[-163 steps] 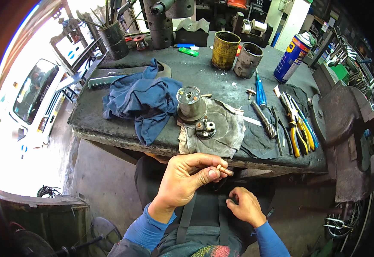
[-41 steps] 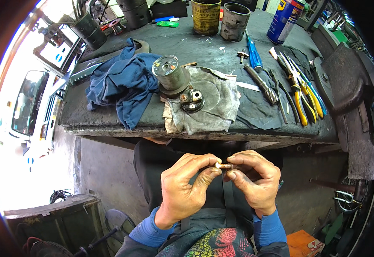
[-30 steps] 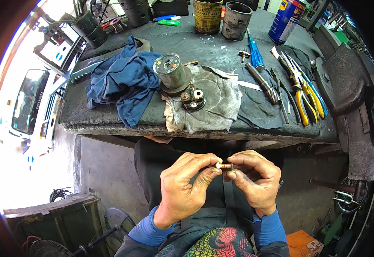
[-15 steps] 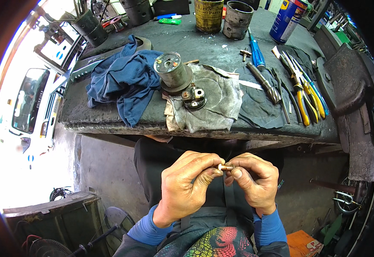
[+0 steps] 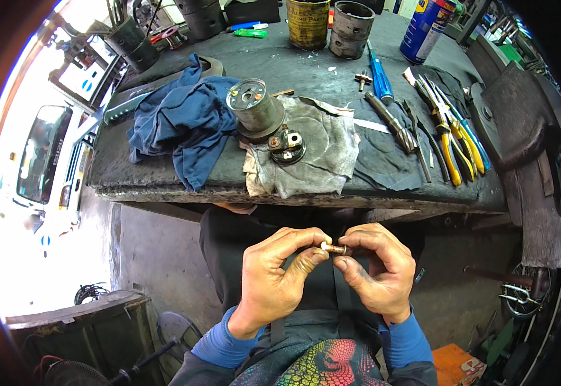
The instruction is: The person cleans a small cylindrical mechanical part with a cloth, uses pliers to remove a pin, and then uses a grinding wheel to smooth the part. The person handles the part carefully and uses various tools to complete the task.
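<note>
In front of my lap, my left hand (image 5: 275, 273) is closed, thumb and forefinger pinching the pale head of a small copper-coloured bolt (image 5: 335, 248). My right hand (image 5: 383, 267) is closed about the bolt's other end, its forefinger on it and its thumb tip a little lower. Above my hands, on the bench, a dark cylindrical metal housing (image 5: 255, 110) stands partly on a dirty grey cloth (image 5: 325, 154). A small black part with metal terminals (image 5: 288, 147) sits beside it on the cloth.
A blue rag (image 5: 187, 122) lies left on the workbench (image 5: 435, 202). To the right are a blue screwdriver (image 5: 380, 77), a toothed metal shaft (image 5: 393, 122) and yellow-handled pliers (image 5: 449, 157). Tins (image 5: 351, 32) and a blue spray can (image 5: 427, 32) stand at the back.
My right thumb has slid down off the bolt's side, so more of the shank shows. The bolt has shifted slightly left, and the whole view has moved a little.
</note>
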Demonstrator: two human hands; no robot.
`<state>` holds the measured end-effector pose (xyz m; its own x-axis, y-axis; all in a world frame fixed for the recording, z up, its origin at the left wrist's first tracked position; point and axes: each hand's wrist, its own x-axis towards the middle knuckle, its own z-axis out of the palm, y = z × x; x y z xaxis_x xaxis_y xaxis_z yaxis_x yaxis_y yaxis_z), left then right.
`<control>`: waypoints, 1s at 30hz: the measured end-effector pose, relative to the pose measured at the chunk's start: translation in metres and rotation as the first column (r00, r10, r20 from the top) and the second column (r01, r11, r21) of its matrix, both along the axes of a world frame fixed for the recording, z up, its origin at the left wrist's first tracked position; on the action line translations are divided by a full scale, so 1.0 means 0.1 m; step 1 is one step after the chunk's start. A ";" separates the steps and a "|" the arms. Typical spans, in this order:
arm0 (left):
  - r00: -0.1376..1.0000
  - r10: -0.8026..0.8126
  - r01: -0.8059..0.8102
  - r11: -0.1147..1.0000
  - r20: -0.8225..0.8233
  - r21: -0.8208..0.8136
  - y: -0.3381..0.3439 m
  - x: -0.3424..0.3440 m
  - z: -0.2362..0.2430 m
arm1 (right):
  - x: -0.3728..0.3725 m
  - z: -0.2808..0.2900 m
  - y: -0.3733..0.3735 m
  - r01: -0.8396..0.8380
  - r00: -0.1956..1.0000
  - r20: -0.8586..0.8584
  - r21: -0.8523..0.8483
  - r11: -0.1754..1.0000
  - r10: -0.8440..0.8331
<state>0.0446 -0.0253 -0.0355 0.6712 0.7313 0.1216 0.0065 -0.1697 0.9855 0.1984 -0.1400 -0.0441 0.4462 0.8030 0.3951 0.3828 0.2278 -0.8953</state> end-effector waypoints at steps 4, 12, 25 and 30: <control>1.000 -0.009 0.009 1.000 0.004 -0.029 0.00 0.00 0.01 | -0.02 0.03 -0.01 -0.001 1.000 -0.002 -0.013 1.000 0.001; 0.998 -0.051 0.055 0.984 0.027 -0.168 -0.02 -0.03 -0.03 | -0.05 0.08 0.00 0.033 0.999 0.011 -0.044 0.998 -0.033; 0.997 -0.078 0.073 0.950 -0.007 -0.303 -0.01 -0.03 0.06 | 0.00 -0.06 -0.01 0.019 0.998 -0.053 0.056 0.998 -0.016; 0.997 -0.076 0.070 0.953 -0.008 -0.294 -0.01 -0.04 0.07 | -0.02 -0.05 -0.03 -0.006 0.986 -0.167 0.036 0.999 0.012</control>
